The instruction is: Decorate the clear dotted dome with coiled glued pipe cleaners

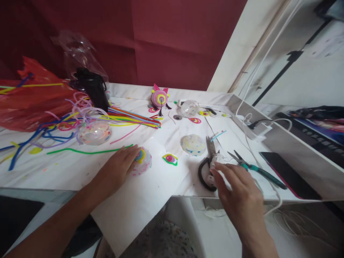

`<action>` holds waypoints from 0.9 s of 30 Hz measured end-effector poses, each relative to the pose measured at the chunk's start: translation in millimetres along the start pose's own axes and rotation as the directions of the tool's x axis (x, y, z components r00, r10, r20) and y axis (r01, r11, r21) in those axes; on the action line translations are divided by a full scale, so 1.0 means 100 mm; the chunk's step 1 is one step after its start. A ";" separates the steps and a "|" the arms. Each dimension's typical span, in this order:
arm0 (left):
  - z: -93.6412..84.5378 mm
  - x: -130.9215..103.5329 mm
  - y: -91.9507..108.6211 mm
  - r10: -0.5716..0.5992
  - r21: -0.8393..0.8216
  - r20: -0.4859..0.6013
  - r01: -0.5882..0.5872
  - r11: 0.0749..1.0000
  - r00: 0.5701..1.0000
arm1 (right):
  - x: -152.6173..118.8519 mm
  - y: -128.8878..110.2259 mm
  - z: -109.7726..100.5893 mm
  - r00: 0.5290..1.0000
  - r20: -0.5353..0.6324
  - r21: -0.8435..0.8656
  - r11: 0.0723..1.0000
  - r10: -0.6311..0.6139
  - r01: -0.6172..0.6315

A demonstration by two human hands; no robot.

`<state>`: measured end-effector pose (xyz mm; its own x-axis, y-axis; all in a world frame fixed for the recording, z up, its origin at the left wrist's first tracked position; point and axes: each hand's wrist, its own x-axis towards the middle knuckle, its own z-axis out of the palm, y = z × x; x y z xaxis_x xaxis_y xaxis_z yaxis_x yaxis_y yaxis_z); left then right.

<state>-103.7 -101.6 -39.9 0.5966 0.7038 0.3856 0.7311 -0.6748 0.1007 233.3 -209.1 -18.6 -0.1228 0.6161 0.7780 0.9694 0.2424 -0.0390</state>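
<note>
My left hand (120,168) is closed over the left edge of a see-through plastic dome (145,165) with pink specks and a blue-and-yellow coil. The dome sits on a white paper sheet (139,204) that hangs past the table edge. Right of it lies a small eye shape (170,159) made of green, yellow and pink coils. My right hand (239,186) has its thumb and fingers around a small whitish thing (218,158) I cannot make out, beside black-handled scissors (204,175). Another speckled dome (192,144) rests near the scissor blades.
Pliers (258,170) and a phone (287,173) lie at the right, by a raised ledge with cables. Colored pipe cleaners (134,117), a clear dome (94,132) and a red bag (34,104) fill the left. A pink eared figure (159,98) stands at the back.
</note>
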 end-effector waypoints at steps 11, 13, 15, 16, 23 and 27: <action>0.08 0.01 -0.19 0.068 0.045 -0.032 -0.066 0.997 0.997 | -0.49 0.41 -0.03 0.944 0.052 -0.076 0.944 0.325 -0.321; 0.15 0.01 -0.27 0.066 0.051 -0.037 -0.064 0.997 0.997 | -0.49 0.38 -0.02 0.910 0.097 -0.065 0.915 0.403 -0.399; 0.22 0.01 -0.32 0.053 0.028 -0.100 -0.051 0.998 0.994 | -0.46 0.35 0.00 0.883 0.128 -0.054 0.892 0.452 -0.449; 0.24 0.02 -0.33 0.042 0.011 -0.123 -0.041 0.999 0.992 | -0.45 0.33 0.01 0.876 0.137 -0.048 0.886 0.462 -0.460; 0.27 0.02 -0.43 0.003 -0.028 -0.114 -0.007 1.000 0.993 | -0.35 0.28 0.03 0.855 0.217 -0.080 0.882 0.471 -0.465; 0.34 0.02 -0.53 0.008 -0.079 -0.108 -0.016 0.997 0.994 | -0.28 0.21 0.00 0.840 0.337 -0.156 0.905 0.426 -0.396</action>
<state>-130.0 -56.5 -75.7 0.5633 0.6705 0.4828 0.6928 -0.7017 0.1662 256.9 -221.1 -41.6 0.2379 0.8732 0.4254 0.9589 -0.1415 -0.2459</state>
